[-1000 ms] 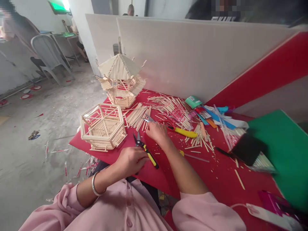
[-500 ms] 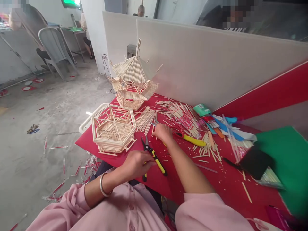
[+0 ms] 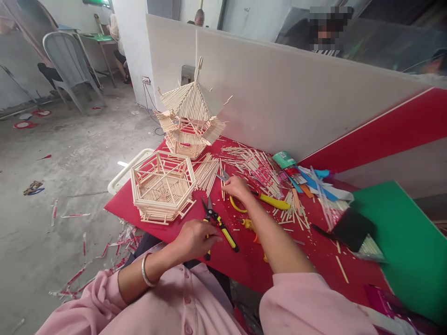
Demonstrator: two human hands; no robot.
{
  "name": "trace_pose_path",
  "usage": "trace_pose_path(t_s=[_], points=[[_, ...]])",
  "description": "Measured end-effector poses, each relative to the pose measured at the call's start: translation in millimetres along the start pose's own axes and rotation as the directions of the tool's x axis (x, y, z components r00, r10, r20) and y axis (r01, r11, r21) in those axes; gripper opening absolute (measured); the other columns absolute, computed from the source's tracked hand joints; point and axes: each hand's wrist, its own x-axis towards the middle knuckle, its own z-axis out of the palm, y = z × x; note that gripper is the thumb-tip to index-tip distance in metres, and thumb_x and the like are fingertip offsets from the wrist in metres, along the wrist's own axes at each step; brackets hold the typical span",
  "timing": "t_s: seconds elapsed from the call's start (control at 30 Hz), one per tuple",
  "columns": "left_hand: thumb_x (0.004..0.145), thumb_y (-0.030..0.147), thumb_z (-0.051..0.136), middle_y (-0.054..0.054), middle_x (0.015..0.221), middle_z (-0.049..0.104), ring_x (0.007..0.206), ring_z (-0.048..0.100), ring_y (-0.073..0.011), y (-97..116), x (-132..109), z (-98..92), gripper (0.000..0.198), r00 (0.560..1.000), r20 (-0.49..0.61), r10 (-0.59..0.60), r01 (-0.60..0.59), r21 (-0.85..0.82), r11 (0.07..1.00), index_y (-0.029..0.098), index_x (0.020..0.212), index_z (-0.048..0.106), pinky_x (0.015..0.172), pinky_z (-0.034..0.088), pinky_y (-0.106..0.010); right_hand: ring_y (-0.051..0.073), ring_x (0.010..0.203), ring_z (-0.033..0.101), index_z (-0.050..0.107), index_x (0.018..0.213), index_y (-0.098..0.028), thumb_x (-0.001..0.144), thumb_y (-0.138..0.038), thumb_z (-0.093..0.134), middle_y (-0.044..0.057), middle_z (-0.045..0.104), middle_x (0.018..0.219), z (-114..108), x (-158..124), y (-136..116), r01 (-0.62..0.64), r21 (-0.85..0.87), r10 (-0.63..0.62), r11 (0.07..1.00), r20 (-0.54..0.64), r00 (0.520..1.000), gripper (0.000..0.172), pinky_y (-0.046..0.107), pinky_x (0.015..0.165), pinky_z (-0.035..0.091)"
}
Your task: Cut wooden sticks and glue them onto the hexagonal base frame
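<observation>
From the head-worn camera, a red worktop [image 3: 244,255] is seen from above, with two stick-built structures at its far left.

The rear one, a tall pagoda model [image 3: 193,101], appears largely complete: a steep ribbed roof is topped by a spire, and sloping eaves are fitted below. In front of it, near the worktop's left edge, a hexagonal frame [image 3: 165,190] is judged to be only part-built. Its floor is laid in rings, and its beams are joined and crossed by spokes, but no roof covers them.

Plenty of material is left unused. A fan of loose sticks [image 3: 208,173] is spread just right of the frame, with a pile of red-marked sticks [image 3: 258,168] beyond and a heap of short pieces [image 3: 291,209] farther right.

The left hand [image 3: 195,238] is loosely curled over the black-and-yellow cutters [image 3: 225,232], whose blades are parted; whether a handle is gripped cannot be made out. The right hand [image 3: 238,187] is reached forward, its fingers drawn together beside the blades of the scissors [image 3: 223,176] and a few sticks; whether anything is held between them is hidden.

At the right, a green sheet [image 3: 391,232] is laid.
</observation>
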Motion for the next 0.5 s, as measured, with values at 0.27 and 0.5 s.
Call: trace_pose_path(t_s=[0.27,0.5], points=[[0.088,0.027,0.060,-0.004,0.081,0.074,0.071,0.066,-0.0160,4,9,-2.9,0.018,0.988,-0.102,-0.112,0.085,-0.239,0.967,0.018,0.088,0.075,0.064,0.048,-0.024,0.013,0.078,0.065,0.064,0.109,-0.011,0.092,-0.032,0.058,0.007,0.068,0.094,-22,-36,-5,0.059,0.515,-0.120,0.855,0.087,0.989,0.027,0.027,0.066,0.055],[0.093,0.016,0.048,-0.011,0.106,0.071,0.096,0.064,-0.0199,6,4,-1.4,0.025,0.827,-0.406,0.389,-0.303,0.261,0.916,0.021,0.107,0.068,0.083,0.052,-0.032,0.013,0.057,0.059,0.069,0.106,-0.016,0.088,-0.047,0.056,0.001,0.065,0.072,25,-151,51,0.204,0.707,-0.339,0.677,0.054,0.939,0.037,0.022,0.047,0.047]])
